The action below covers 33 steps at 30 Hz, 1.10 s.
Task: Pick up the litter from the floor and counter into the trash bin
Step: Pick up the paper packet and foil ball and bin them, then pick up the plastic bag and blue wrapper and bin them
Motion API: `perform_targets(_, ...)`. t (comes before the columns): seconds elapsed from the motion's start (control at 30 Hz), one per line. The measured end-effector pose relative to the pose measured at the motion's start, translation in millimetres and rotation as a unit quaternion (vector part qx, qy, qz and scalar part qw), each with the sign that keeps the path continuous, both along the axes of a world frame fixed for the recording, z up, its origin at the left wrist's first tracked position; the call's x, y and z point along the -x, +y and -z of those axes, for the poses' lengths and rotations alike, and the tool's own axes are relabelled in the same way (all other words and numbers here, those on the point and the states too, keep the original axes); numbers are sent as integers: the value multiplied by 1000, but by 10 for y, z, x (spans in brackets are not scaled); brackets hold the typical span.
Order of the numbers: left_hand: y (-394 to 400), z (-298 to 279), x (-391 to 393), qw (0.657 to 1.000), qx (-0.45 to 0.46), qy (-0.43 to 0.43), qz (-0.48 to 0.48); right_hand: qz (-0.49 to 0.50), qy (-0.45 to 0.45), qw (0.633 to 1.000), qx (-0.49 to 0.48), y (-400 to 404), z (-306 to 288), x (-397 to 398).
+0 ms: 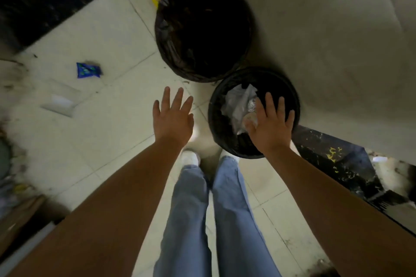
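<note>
Our left hand point(172, 117) and right hand point(271, 125) spread wide, empty; pale tiled floor point(108, 36) bears blue wrapper point(88, 70), two black-lined bins point(225, 139).

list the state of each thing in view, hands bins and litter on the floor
left hand: open, empty, fingers spread
right hand: open, over the small bin
small black-lined round bin: holds crumpled white litter
large black-lined round bin: open, contents too dark to tell
blue snack wrapper: lying on the floor
</note>
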State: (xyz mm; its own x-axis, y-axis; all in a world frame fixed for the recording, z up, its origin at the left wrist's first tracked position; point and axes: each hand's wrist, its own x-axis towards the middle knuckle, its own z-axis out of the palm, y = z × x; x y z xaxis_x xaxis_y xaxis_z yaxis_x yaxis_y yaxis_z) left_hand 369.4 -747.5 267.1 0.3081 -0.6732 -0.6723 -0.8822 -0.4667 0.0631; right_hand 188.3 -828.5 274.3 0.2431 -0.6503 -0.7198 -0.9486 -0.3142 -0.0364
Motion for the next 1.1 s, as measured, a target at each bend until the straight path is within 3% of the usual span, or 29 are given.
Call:
perform_targets(0.17,567,-157,-1024,993,-30,-74,-88,-97,-67,993,14,179,-287,-1196)
perform_targets(0.3,1066,-221,-1898,979,-46,-77,-182,-152,-91,984,6,443,-276,-2358)
perform_targets(0.6,1935,67,-4019,958,-66,-71,-270,-105,-63,991,-48,1158,525,-4647)
perform_targets(0.73,2161,651,-4400,898,-96,-3,-430,-64,-56,992,-91,1425,1124,-5183)
perform_targets(0.97,2317,2131,-4782,829,-142,67,-536,1,-80,989,-124,1489,2505,-5704)
perform_targets(1.1,2303,2995,-4912,787,-148,71,-595,155,-114,977,-90,1412,3290,-5938)
